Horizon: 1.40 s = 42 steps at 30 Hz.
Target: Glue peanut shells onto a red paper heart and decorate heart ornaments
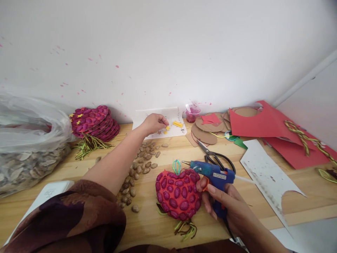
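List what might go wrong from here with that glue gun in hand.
The blue glue gun in the right hand has its tip near the teal loop; glue could drip there.
The left hand is at small yellow stars, which might scatter.
Loose brown beans lie beside the left forearm, which could knock them.

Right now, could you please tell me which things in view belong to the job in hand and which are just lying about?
Apparently in use:
blue plastic glue gun, in the right hand
small yellow stars, by the left hand
purple-studded red heart-shaped ornament, close to the gun

Seemingly just lying about:
black-handled metal scissors
large red card sheet
translucent plastic bag
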Each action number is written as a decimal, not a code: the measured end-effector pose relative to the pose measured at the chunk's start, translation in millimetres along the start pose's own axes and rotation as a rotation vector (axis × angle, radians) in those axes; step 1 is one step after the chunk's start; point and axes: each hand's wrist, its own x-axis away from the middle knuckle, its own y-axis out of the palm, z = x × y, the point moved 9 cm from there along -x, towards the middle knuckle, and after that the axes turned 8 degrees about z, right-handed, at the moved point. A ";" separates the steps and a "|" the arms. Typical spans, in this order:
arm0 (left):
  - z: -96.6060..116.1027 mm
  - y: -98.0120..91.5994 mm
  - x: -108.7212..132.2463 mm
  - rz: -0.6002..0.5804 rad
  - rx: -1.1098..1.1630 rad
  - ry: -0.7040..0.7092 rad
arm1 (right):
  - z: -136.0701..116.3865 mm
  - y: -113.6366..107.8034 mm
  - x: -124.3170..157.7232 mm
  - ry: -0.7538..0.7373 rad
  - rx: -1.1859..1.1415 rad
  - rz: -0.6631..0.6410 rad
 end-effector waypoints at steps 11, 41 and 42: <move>2.7 13.6 4.3 -0.096 -0.015 0.043 | -1.8 2.3 -0.3 0.015 0.017 0.000; 26.9 33.9 49.7 0.020 -0.679 0.554 | -4.1 2.5 0.4 0.009 0.028 0.010; 26.3 33.4 49.7 0.022 -0.674 0.549 | -3.9 1.9 0.5 0.010 0.030 0.016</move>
